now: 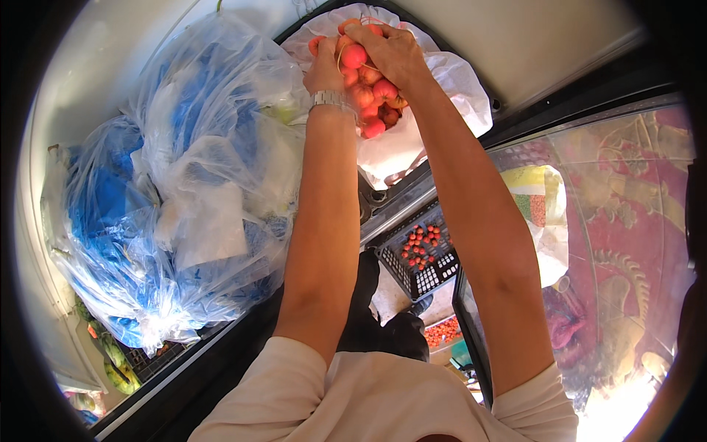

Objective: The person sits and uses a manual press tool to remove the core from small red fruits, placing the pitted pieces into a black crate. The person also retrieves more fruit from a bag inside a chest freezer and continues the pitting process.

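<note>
Both of my hands reach into an open white plastic bag [461,91] holding many small red fruits with thin stems [364,96], which look like crab apples. My left hand [325,69], below which a metal watch band [331,98] circles the wrist, is at the left side of the pile, its fingertips partly hidden. My right hand [389,50] lies over the top of the pile with its fingers curved around some fruits. How firmly either hand grips cannot be told.
Large clear plastic bags with blue contents [210,166] fill the left side. Below stands a black plastic crate [397,271] with several red fruits. A glass door [613,221] spans the right, near a white and yellow bag [547,221]. A dark frame edge [221,353] crosses below the bags.
</note>
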`<state>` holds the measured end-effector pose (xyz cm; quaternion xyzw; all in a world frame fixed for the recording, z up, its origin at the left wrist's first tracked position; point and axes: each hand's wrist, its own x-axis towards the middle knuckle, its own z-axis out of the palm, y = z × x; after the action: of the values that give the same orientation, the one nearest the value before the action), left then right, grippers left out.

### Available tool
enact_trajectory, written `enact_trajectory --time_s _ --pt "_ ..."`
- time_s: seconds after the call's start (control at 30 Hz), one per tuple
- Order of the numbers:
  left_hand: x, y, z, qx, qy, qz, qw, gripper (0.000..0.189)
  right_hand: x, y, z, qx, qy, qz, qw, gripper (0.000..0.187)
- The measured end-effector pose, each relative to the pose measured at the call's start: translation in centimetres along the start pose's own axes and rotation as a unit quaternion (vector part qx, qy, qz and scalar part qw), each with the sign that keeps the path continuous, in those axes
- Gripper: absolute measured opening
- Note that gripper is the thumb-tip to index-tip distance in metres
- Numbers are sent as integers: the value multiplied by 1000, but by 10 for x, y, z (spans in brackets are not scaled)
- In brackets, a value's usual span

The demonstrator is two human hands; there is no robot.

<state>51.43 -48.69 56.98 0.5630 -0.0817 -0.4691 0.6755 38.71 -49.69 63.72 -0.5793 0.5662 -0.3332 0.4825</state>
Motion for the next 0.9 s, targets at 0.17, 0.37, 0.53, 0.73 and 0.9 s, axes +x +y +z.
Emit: enact_trajectory --time_s 0.17,0.37,0.53,0.73,0.9 --pt "-2 28 16 -6 -50 100 994 48 7 -19 -5 22 1 -62 998 67" --pt "-37 64 10 -115 -298 31 947 42 5 -45 -18 -16 72 -105 992 61" --pt "-47 74 43 -64 -127 83 986 40 -2 -59 -24 47 49 -161 985 72" --pt "-77 95 47 -113 -279 86 950 44 -25 -88 -41 63 46 -139 987 65" --pt "-109 102 47 -138 -307 97 937 47 -66 -106 -52 138 12 -127 982 55"
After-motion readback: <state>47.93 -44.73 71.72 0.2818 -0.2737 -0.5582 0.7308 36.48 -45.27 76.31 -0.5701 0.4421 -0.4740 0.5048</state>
